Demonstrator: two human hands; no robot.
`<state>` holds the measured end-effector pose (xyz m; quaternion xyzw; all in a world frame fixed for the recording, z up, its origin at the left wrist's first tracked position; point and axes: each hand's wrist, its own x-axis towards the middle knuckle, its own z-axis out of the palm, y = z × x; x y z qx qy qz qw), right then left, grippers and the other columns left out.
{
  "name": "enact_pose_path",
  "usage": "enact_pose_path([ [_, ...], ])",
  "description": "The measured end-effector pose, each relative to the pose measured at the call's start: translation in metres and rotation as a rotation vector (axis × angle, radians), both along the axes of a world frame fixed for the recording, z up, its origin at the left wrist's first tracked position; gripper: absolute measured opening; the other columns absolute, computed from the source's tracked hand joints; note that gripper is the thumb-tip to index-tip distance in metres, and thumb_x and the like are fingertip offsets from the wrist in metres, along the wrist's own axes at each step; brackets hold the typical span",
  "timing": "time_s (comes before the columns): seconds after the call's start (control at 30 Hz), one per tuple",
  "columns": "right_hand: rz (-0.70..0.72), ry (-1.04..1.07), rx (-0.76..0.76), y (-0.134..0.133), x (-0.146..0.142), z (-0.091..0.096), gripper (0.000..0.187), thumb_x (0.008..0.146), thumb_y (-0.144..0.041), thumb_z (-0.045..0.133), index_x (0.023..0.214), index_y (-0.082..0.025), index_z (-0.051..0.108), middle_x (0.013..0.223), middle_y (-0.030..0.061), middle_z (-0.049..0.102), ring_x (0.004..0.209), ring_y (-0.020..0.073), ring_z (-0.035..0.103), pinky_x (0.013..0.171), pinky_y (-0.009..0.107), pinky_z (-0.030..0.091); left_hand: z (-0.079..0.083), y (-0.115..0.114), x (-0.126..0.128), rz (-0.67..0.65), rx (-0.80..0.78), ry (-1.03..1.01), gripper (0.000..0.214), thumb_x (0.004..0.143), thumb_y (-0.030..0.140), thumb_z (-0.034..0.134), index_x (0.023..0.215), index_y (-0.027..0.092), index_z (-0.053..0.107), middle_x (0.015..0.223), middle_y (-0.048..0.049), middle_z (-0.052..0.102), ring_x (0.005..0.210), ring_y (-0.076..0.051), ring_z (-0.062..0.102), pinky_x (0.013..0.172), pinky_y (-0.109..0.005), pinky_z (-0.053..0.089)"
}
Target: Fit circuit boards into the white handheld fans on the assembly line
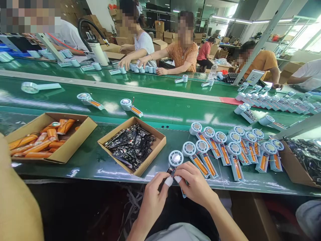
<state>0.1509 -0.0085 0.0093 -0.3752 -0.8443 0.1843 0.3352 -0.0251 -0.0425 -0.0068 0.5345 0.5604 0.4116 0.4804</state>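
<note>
Both of my hands meet at the front edge of the bench. My left hand (155, 192) is closed in a pinch, with a small black circuit board (170, 170) between thumb and fingers. Close against it, my right hand (195, 184) pinches too; what lies in its fingertips is too small to make out. White covers wrap both thumb tips. Just beyond the fingers lies a light blue fan unit (176, 158) with a round silver centre, its handle mostly hidden under my right hand. Thin red wires show near my fingertips.
Several fan units with orange batteries (235, 167) crowd the bench on the right. Cardboard boxes hold circuit boards (134, 144) and orange batteries (37, 144). Another board box (301, 160) stands far right. Beyond runs a green conveyor (160, 113); people work across it. An arm (17, 201) is at left.
</note>
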Motion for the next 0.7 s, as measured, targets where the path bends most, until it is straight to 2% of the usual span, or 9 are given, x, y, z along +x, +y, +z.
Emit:
enact_pose_path([
  [0.17,0.006,-0.085,0.084,-0.001,0.001,-0.003,0.024,0.095,-0.005,0.051,0.107,-0.022,0.064,0.096,0.0059,0.067,0.087,0.0191,0.058,0.075,0.030,0.052,0.004,0.003,0.003,-0.039,-0.132,-0.070,0.045,0.088,0.057,0.054,0.093,0.016,0.070,0.050,0.0067,0.045,0.036,-0.009,0.042,0.035,-0.019,0.036],
  [0.27,-0.038,-0.042,0.085,0.000,0.000,-0.008,0.022,0.095,-0.007,0.051,0.104,-0.022,0.065,0.093,0.0055,0.064,0.084,0.0188,0.056,0.072,0.030,0.052,0.003,0.000,0.003,-0.040,-0.116,-0.059,0.043,0.090,0.054,0.053,0.103,0.016,0.070,0.052,0.0051,0.051,0.038,-0.010,0.045,0.036,-0.019,0.039],
  [0.37,-0.104,-0.023,0.115,0.001,-0.002,-0.009,0.024,0.094,-0.005,0.048,0.101,-0.021,0.065,0.091,0.0059,0.062,0.083,0.0194,0.055,0.071,0.030,0.051,-0.002,-0.005,0.003,0.040,-0.036,-0.013,0.042,0.093,0.044,0.052,0.125,0.020,0.061,0.071,-0.0004,0.068,0.044,-0.012,0.054,0.039,-0.021,0.047],
  [0.43,-0.134,-0.076,0.153,0.000,-0.004,-0.007,0.025,0.091,-0.003,0.048,0.099,-0.019,0.065,0.090,0.0061,0.060,0.082,0.0197,0.053,0.070,0.030,0.049,-0.006,-0.007,0.003,0.074,0.007,0.027,0.043,0.094,0.039,0.051,0.133,0.021,0.055,0.081,-0.0025,0.073,0.049,-0.013,0.059,0.043,-0.023,0.052],
  [0.57,-0.149,-0.279,0.231,-0.001,-0.007,0.003,0.021,0.088,-0.002,0.049,0.090,-0.019,0.062,0.086,0.0058,0.058,0.079,0.0205,0.049,0.069,0.031,0.045,-0.014,-0.010,0.003,0.047,0.128,0.156,0.034,0.096,0.030,0.049,0.124,0.019,0.064,0.079,-0.0033,0.076,0.055,-0.015,0.069,0.052,-0.024,0.060],
  [0.63,-0.160,-0.372,0.273,-0.002,-0.009,0.008,0.021,0.089,-0.004,0.047,0.084,-0.019,0.060,0.082,0.0054,0.056,0.076,0.0212,0.048,0.067,0.033,0.042,-0.017,-0.010,0.004,0.059,0.283,0.246,0.033,0.096,0.024,0.048,0.122,0.020,0.067,0.096,-0.0066,0.080,0.069,-0.018,0.076,0.064,-0.026,0.064],
  [0.7,-0.163,-0.444,0.310,-0.002,-0.011,0.011,0.022,0.091,-0.005,0.046,0.079,-0.019,0.058,0.079,0.0050,0.054,0.074,0.0217,0.046,0.066,0.035,0.040,-0.019,-0.012,0.005,0.078,0.446,0.330,0.034,0.096,0.019,0.048,0.123,0.021,0.068,0.114,-0.0086,0.077,0.090,-0.021,0.078,0.082,-0.029,0.064],
])
